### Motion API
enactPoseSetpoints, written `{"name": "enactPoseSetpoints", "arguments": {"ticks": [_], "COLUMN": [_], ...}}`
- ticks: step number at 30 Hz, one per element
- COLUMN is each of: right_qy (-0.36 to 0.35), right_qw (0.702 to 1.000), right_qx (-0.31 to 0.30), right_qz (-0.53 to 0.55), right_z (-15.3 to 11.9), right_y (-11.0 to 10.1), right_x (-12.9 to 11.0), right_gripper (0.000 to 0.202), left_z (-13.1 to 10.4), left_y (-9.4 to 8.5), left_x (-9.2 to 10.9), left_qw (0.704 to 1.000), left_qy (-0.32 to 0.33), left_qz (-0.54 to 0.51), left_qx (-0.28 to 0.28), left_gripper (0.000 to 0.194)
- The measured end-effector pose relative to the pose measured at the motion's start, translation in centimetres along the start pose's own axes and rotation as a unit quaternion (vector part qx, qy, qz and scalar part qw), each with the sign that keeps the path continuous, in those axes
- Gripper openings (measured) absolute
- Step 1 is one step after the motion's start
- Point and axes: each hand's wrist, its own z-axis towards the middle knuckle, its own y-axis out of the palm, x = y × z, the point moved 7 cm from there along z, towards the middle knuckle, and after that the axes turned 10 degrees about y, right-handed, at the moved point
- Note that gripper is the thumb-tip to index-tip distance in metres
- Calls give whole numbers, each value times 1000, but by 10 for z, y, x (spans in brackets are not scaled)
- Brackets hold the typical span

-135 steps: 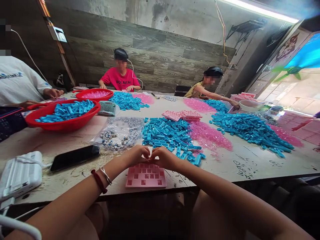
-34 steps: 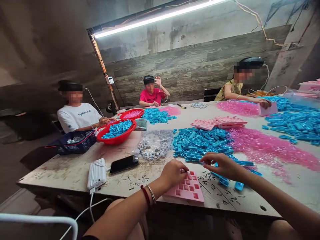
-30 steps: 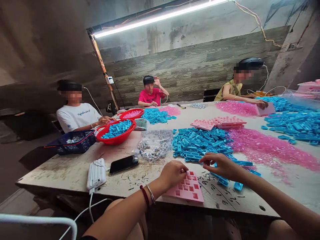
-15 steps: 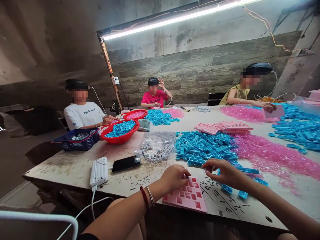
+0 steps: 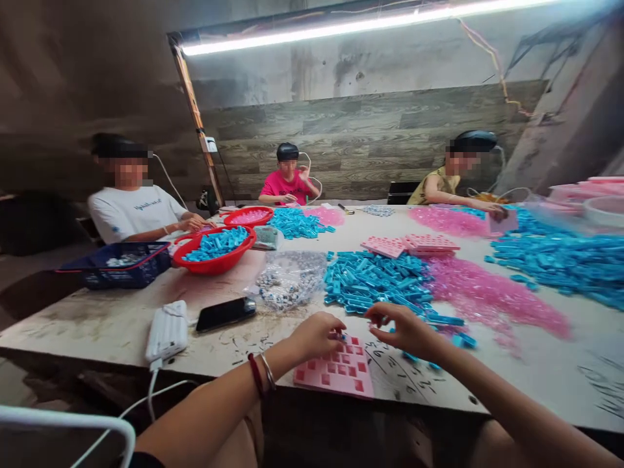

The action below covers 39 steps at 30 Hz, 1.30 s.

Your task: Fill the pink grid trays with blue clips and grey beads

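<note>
My left hand [image 5: 319, 335] is closed over the back edge of a pink tray [image 5: 336, 370] with square pockets, at the table's front edge. A small dark bluish piece shows at its fingertips. To the right of the tray, my right hand [image 5: 397, 330] is raised a little over the table, thumb and forefinger pinched towards each other on a tiny pale piece. Behind both hands lies a heap of blue plastic parts [image 5: 375, 279]. A clear bag of small beads [image 5: 290, 279] rests left of the heap.
A black phone [image 5: 225, 314] and a white power bank [image 5: 167, 331] with a cable lie at the left. Farther back are red baskets [image 5: 214, 266], a dark blue basket [image 5: 121, 276], pink trays [image 5: 385, 246] and pink pieces [image 5: 492, 299]. Three people sit around the table.
The view has turned slightly to the right, so the table's things appear farther left. Both hands keep nearly the same pose by the tray.
</note>
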Motion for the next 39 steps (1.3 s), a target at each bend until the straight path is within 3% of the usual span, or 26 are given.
{"name": "enactPoseSetpoints", "arguments": {"ticks": [5,13,20,39], "right_qy": [6,-27,1,-58], "right_qw": [999,999,998,998], "right_qx": [32,7,11,-19], "right_qz": [-22,-35,-61,9], "right_z": [2,1,2,5], "right_y": [14,28,34,35], "right_x": [-15,-35,-34,-35], "right_gripper": [10,11,10,4], "left_z": [1,1,0,0], "left_y": [2,-1,-1,-6], "left_x": [0,9,6,5], "left_qw": [1000,1000,1000,998], "left_qy": [-3,6,4,43], "left_qz": [-27,-15,-15,-44], "left_qx": [15,8,8,32], "left_gripper": [30,18,18,22]}}
